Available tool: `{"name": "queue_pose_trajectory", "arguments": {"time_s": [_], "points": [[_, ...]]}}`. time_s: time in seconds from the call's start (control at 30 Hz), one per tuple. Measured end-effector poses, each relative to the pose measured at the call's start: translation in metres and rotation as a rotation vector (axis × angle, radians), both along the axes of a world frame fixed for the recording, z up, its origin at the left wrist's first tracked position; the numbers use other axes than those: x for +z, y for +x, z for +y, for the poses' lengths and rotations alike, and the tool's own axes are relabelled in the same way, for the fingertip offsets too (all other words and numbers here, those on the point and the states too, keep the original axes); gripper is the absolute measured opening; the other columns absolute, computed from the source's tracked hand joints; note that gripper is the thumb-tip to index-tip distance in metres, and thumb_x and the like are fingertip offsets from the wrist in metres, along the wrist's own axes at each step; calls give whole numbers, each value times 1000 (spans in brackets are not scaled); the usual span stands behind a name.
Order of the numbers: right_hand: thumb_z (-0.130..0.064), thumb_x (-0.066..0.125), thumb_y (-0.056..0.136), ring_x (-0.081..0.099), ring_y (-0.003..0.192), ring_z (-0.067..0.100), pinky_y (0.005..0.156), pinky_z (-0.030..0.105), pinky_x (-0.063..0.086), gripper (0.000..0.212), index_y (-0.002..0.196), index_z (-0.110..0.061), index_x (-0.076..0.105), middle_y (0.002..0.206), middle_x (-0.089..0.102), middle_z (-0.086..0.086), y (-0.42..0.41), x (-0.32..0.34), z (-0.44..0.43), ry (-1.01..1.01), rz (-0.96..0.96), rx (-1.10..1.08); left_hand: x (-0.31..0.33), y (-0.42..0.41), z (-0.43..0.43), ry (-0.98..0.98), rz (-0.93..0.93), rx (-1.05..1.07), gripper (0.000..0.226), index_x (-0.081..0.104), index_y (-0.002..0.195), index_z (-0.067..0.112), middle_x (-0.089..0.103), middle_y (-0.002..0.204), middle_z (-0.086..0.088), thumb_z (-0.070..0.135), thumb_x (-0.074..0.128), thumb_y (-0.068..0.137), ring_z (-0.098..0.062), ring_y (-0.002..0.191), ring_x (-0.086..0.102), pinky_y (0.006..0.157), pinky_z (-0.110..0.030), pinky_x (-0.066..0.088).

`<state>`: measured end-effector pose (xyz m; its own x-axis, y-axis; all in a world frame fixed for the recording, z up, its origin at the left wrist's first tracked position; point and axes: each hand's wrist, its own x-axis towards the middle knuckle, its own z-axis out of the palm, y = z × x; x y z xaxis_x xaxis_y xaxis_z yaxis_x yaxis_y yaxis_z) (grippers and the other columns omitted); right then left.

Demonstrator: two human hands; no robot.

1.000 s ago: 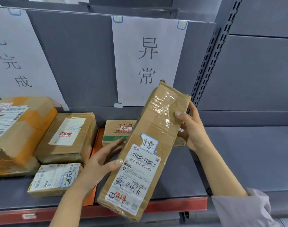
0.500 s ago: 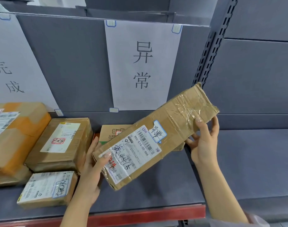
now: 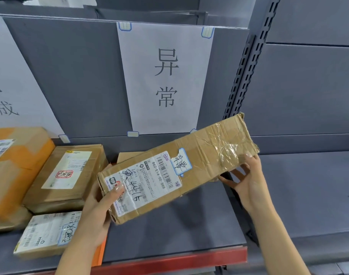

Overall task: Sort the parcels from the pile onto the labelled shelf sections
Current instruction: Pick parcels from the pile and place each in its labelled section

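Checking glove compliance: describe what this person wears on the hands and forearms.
No gloves, rings or watch show. The left hand and right hand are bare, with long, pale glossy nails. Both forearms are uncovered down to the frame's edge; no sleeve is in view.

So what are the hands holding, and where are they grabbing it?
One long cardboard parcel, by its two ends: the left hand grips the labelled end, the right hand the taped, crumpled end.

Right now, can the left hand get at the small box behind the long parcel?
Probably not. The left hand grips one end of the long parcel, the right hand the other, and it lies across the front of the small box, hiding most of it.
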<state>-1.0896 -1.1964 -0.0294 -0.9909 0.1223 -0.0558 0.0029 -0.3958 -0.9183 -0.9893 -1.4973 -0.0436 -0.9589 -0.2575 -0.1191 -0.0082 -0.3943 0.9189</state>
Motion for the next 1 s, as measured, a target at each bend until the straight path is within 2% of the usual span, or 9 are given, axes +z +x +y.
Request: {"name": "queue_pose_trajectory", "arguments": {"time_s": [0.1, 0.17, 0.23, 0.43, 0.63, 0.7, 0.8, 0.87, 1.0], "points": [[-34, 46, 101, 64, 109, 26, 93, 59, 53, 36, 136, -26, 51, 109, 68, -3, -5, 4, 16, 65, -29, 60, 10, -3, -11, -45, -7, -20, 111, 62, 108, 27, 77, 94, -1, 56, 94, 5, -20, 81, 74, 39, -24, 51], [-38, 47, 100, 66, 105, 24, 84, 52, 59, 38, 138, -35, 52, 120, 67, 0, -7, 8, 24, 143, -11, 116, 16, -5, -16, -97, -17, -43, 110, 60, 112, 28, 76, 98, -2, 58, 94, 11, -24, 84, 74, 37, -29, 52], [-35, 45, 101, 69, 97, 20, 70, 40, 61, 35, 135, -39, 54, 120, 68, 0, -8, 9, 29, 197, -6, 171, 19, -7, -20, -147, -22, -53, 107, 60, 112, 30, 76, 100, 0, 61, 93, 16, -23, 87, 74, 45, -31, 53], [-32, 64, 82, 69, 102, 20, 69, 35, 60, 56, 137, -34, 54, 120, 70, -1, 4, 0, 33, 226, -24, 225, 23, -6, -20, -142, -8, -49, 111, 58, 119, 31, 76, 101, 1, 55, 95, 17, -18, 87, 74, 56, -34, 59], [-59, 85, 55, 68, 101, 25, 89, 59, 55, 89, 134, -28, 58, 123, 68, 4, 22, -15, 26, 140, -62, 97, 17, 5, -12, -57, 71, 73, 96, 61, 116, 35, 72, 114, 3, 52, 96, 29, -14, 99, 71, 68, -28, 60], [-47, 75, 75, 68, 86, 18, 91, 58, 54, 65, 134, -26, 58, 123, 68, 5, 25, -19, 25, 116, -76, 75, 12, 10, -8, -68, 62, 79, 82, 62, 116, 35, 70, 118, 1, 47, 93, 42, -15, 102, 70, 71, -27, 60], [-26, 59, 95, 67, 74, 8, 87, 47, 55, 38, 134, -21, 59, 120, 69, 6, 30, -28, 25, 112, -103, 23, 0, 14, -1, -156, 25, 80, 80, 65, 111, 39, 72, 114, 6, 56, 91, 37, -14, 106, 68, 86, -36, 57], [-26, 59, 96, 71, 91, 16, 88, 41, 54, 34, 130, -22, 61, 118, 72, 2, 33, -34, 22, 138, -117, -11, -7, 17, 2, -213, -12, 82, 67, 65, 112, 42, 72, 114, 9, 54, 80, 48, -14, 111, 66, 102, -46, 46], [-33, 63, 94, 67, 112, 23, 101, 42, 49, 31, 123, -22, 65, 113, 74, -2, 38, -46, 18, 213, -170, -24, -23, 21, 6, -201, -72, 96, 71, 61, 120, 37, 72, 114, 10, 47, 81, 53, -14, 114, 63, 110, -47, 38]]}}
